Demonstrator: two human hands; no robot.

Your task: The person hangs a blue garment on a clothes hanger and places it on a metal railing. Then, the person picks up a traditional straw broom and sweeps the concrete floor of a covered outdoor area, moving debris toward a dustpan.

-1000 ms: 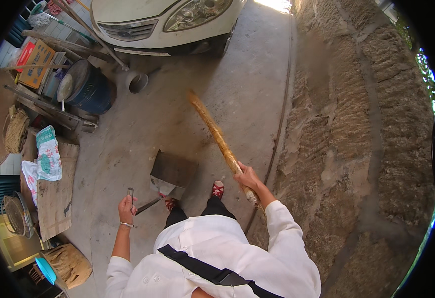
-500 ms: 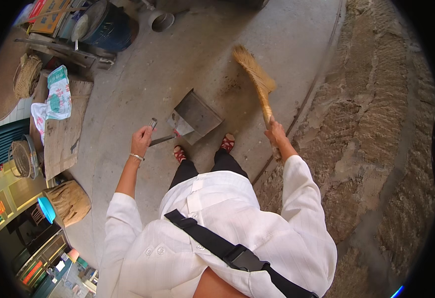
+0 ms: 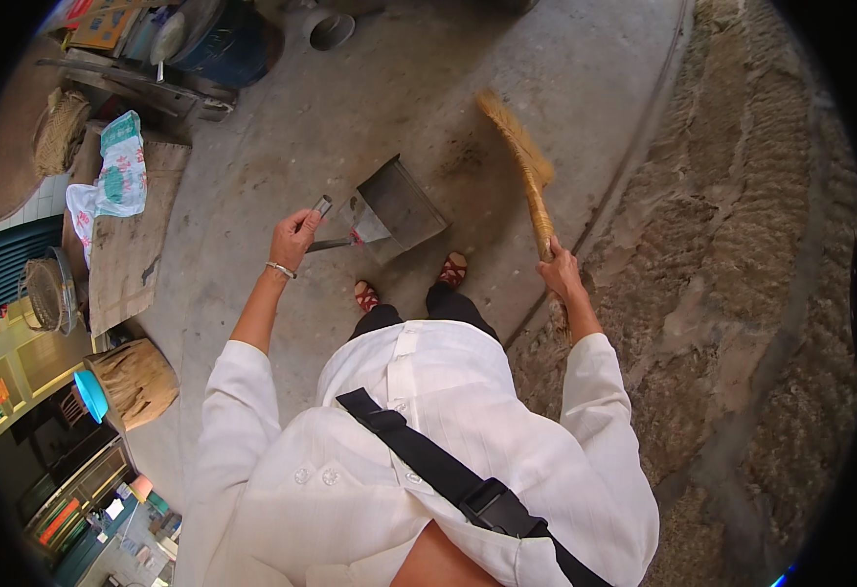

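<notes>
My left hand (image 3: 294, 238) is closed round the grey handle of a metal dustpan (image 3: 411, 217). The pan lies on the concrete floor in front of my feet, its back edge and sides raised. In my right hand (image 3: 562, 271) is the handle of a straw broom (image 3: 523, 155), gripped with the fingers wrapped round. The broom's bristles point away from me, off to the right of the dustpan and apart from it. A dark patch of dirt (image 3: 463, 155) lies on the floor between the pan and the bristles.
A rough earthen strip (image 3: 722, 264) runs along the right. On the left are a wooden board (image 3: 145, 264) with a plastic bag (image 3: 120, 176), a wicker basket (image 3: 45, 293), a wood stump (image 3: 140, 382) and a blue basin (image 3: 91, 395). A dark barrel (image 3: 228, 44) and a metal pot (image 3: 331, 32) stand farther off.
My left hand has moved up and to the right, and the dustpan sits slightly farther right in view. The broom has shifted a little right, its handle now more upright in the picture.
</notes>
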